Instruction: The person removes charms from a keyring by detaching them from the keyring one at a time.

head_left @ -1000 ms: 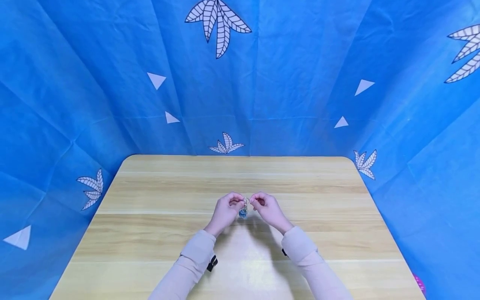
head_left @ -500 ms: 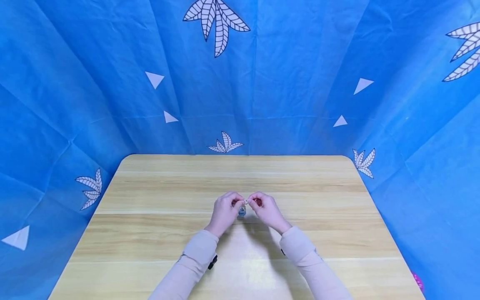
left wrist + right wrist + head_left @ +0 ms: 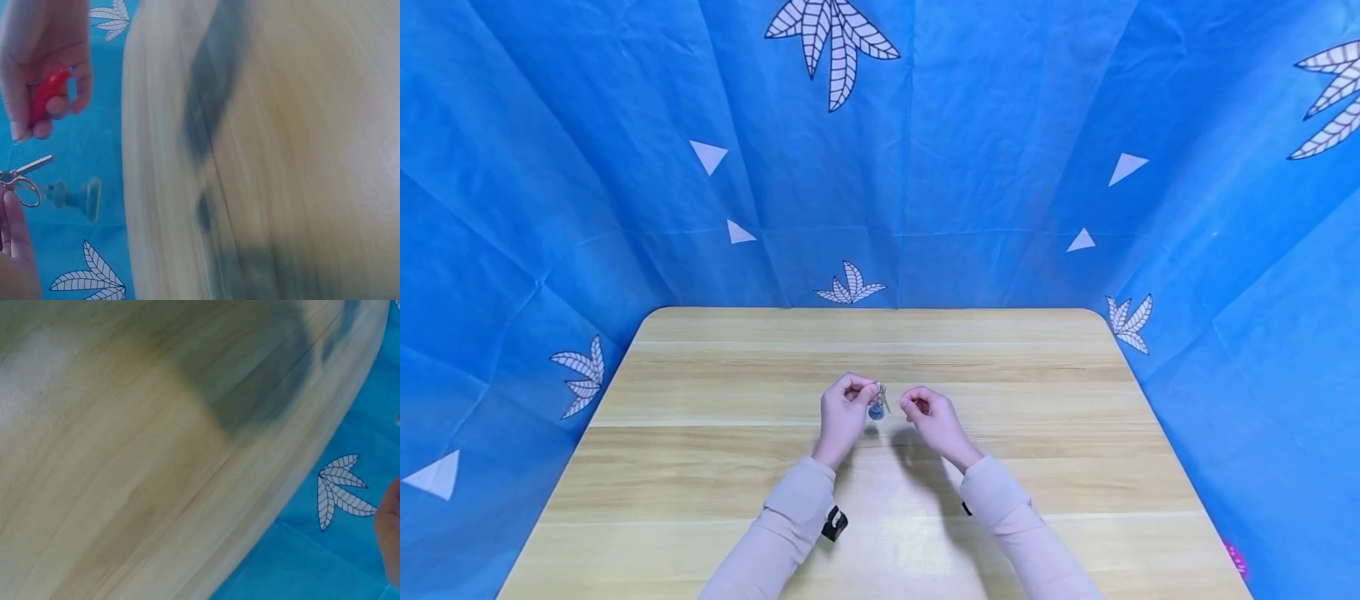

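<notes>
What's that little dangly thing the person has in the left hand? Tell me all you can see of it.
It is a small keyring: a silvery metal ring with a thin metal piece beside it and a pale blue charm dangling from it, too blurred to name its shape. The left hand pinches the ring at its fingertips, above the wooden table. The right hand is close by, apart from it.

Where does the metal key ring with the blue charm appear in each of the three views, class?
Head: key ring at table centre, pinched by the left hand.
Left wrist: key ring at the left edge, charm hanging beside it.
Right wrist: not in view.
Shared landmark: the wooden table, bordered by blue leaf-print cloth.
</notes>
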Action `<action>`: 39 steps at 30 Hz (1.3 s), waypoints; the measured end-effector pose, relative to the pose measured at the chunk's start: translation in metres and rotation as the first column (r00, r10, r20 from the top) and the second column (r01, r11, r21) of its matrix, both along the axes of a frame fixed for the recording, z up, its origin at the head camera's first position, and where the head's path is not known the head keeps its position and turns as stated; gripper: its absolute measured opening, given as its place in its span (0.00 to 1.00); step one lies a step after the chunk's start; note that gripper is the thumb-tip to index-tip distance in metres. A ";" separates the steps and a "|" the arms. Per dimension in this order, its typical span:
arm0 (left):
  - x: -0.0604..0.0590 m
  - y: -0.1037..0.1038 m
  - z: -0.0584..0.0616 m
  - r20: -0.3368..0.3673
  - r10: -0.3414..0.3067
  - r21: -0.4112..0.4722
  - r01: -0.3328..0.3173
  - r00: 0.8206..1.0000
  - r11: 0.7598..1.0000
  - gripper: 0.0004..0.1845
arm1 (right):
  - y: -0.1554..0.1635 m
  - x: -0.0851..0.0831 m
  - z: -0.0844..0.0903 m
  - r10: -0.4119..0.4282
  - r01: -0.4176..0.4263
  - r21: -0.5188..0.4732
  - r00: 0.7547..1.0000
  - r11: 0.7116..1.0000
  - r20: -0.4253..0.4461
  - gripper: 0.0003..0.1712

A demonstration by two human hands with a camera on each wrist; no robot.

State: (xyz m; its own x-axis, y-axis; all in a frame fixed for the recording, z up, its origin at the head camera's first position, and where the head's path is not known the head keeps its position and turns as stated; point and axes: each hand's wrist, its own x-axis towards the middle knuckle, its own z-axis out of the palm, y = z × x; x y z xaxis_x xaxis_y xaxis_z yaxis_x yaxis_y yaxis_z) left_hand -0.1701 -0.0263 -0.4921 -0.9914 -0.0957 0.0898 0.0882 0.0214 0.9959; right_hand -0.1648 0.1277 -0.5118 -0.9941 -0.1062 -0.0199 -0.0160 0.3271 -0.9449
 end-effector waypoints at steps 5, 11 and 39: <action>0.006 0.000 0.016 0.039 -0.043 0.044 0.042 0.998 0.998 0.03 | 0.002 -0.002 -0.003 -0.003 0.003 -0.019 1.000 1.000 0.007 0.09; 0.002 -0.001 -0.003 0.070 -0.070 -0.009 0.071 0.995 0.997 0.05 | 0.004 -0.003 -0.005 -0.033 0.036 -0.061 0.998 0.997 0.044 0.08; 0.012 -0.015 0.003 0.131 -0.101 -0.049 0.108 0.986 0.993 0.05 | 0.089 -0.054 -0.045 -0.107 0.201 -0.177 0.895 0.963 0.433 0.19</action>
